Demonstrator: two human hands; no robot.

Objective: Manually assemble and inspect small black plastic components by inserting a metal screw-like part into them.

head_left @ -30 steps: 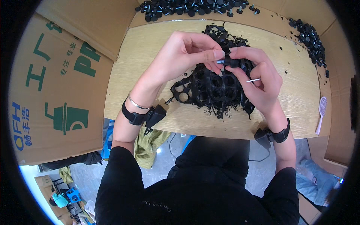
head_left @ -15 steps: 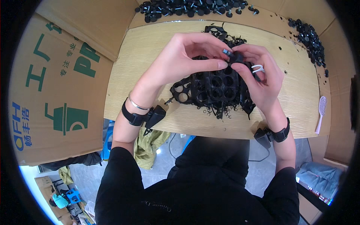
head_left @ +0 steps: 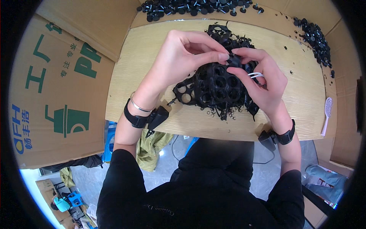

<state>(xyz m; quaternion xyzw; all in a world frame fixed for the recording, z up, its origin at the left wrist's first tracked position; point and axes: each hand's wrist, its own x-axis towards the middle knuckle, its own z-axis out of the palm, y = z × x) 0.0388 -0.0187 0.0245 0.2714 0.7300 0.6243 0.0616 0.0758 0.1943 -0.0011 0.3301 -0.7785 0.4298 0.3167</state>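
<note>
The R hand [head_left: 267,76] pinches a small black part [head_left: 235,60] b/w thumb and forefinger, over the black perforated pcs [head_left: 227,87] on the table; the L hand [head_left: 183,53] has its thumb and forefinger tips close together at the part's left end, but I can't tell if they grip. Step in hand is prob. fine work on this end, so next move calls for steady R pinch & careful L fingertips. Farther, beyond the table [head_left: 152,36], lie many black knobs [head_left: 194,9] w/ metal screws.

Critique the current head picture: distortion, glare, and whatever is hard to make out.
Head view: fisheye distortion bows the wooden tabletop and the corners go black; same view, a glare spot shines on the grey floor; same view, between left hand and right hand, a small black part nearly merges with the black round-holed plastic frames behind.
</note>
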